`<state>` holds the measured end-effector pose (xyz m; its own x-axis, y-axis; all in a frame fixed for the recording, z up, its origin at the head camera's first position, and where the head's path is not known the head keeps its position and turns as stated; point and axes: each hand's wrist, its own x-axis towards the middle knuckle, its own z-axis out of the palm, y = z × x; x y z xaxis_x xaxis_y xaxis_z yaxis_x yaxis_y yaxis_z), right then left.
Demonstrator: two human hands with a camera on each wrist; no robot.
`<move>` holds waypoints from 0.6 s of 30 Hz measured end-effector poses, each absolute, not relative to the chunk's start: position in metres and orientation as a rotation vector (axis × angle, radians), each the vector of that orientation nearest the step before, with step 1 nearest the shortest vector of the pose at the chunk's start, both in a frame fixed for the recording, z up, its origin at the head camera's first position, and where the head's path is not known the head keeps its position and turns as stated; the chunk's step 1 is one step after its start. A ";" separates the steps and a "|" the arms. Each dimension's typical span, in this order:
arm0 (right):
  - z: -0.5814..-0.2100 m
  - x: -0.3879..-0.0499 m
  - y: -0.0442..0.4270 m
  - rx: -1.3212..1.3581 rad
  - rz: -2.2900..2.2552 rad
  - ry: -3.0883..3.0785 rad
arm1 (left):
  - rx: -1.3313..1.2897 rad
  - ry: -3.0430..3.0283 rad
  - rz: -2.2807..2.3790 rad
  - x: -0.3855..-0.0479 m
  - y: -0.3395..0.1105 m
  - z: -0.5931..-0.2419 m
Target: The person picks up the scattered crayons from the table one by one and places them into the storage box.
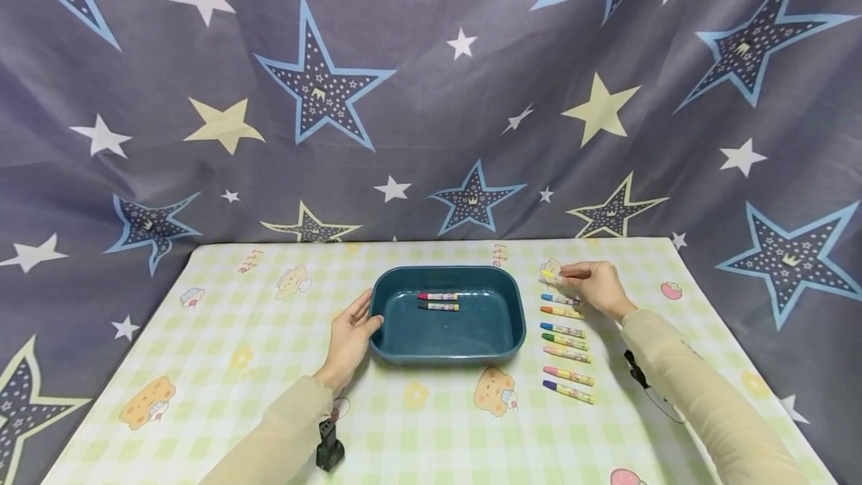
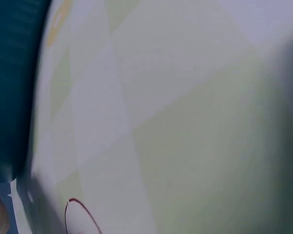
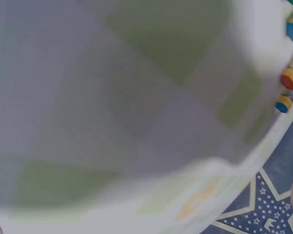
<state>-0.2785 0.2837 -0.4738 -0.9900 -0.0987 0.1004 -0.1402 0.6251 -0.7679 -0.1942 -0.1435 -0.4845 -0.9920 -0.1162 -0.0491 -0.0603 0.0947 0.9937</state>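
Observation:
My left hand (image 1: 350, 339) grips the left rim of a dark teal plastic basin (image 1: 447, 358), thumb over the edge and fingers along the outside. Inside the basin lie a magenta-red crayon (image 1: 438, 296) and a black crayon (image 1: 439, 306), side by side. To the right of the basin, my right hand (image 1: 595, 287) pinches a yellow crayon (image 1: 554, 276) at the far end of a column of crayons. Just below that hand is a blue crayon (image 1: 557, 299), then an orange crayon (image 1: 562, 312). In the right wrist view, several crayon ends (image 3: 290, 78) show at the right edge.
Nearer in the column lie another blue crayon (image 1: 563, 330), a green crayon (image 1: 564, 340), two pinkish crayons and a purple crayon (image 1: 569, 391). A checked cloth (image 1: 222, 365) covers the table. A star-patterned curtain (image 1: 417, 118) hangs behind its far edge.

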 end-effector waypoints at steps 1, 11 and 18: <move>-0.472 -0.278 0.283 0.200 1.318 -2.778 | 0.188 -2.290 -2.075 -0.194 -0.144 -0.485; -0.441 -0.276 0.276 0.272 1.353 -2.736 | 0.172 -2.296 -2.071 -0.194 -0.143 -0.486; -0.420 -0.280 0.252 0.344 1.465 -2.715 | 0.196 -2.302 -2.075 -0.197 -0.144 -0.481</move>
